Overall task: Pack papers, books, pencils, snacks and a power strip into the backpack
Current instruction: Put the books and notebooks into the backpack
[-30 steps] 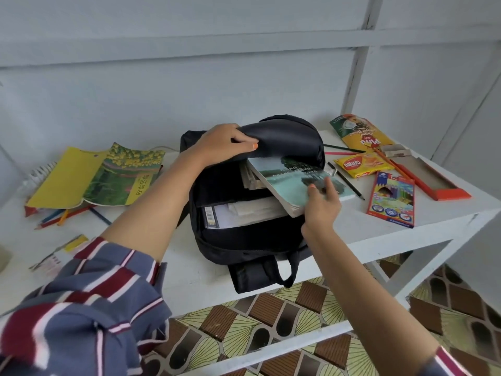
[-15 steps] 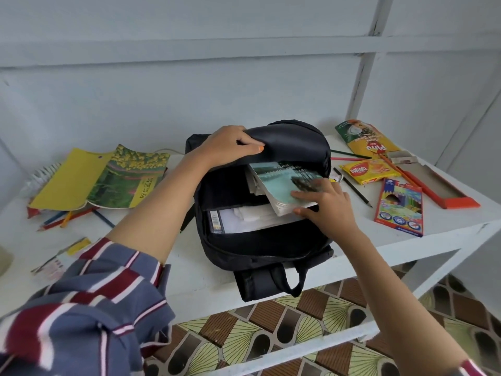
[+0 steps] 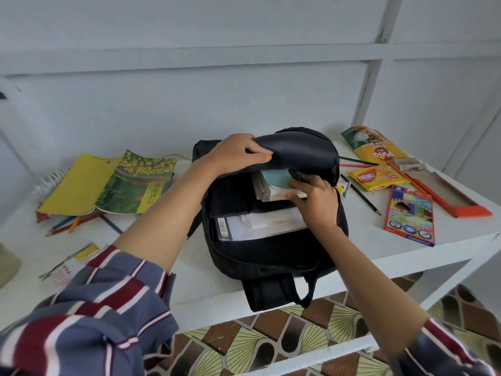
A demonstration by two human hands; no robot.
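On the left of the counter (image 3: 189, 280), two books (image 3: 108, 183) and some pencils (image 3: 76, 223) still wait. The left hand (image 3: 238, 153) has its grip pinched on the backpack (image 3: 271, 256) flap, lifting it. Papers (image 3: 265, 223) are already inside. The right hand (image 3: 317, 202) has its grip around a blue book (image 3: 276, 180), mostly in the backpack. Snacks (image 3: 376, 177) and a pencil box (image 3: 409, 215) lie out on the right.

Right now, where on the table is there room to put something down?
Bare table shows between the backpack and the coloured pencil box, and at the front edge between the backpack and the leaflet, under the left arm. The far right corner is crowded: snack packets, loose pencils, orange tray.
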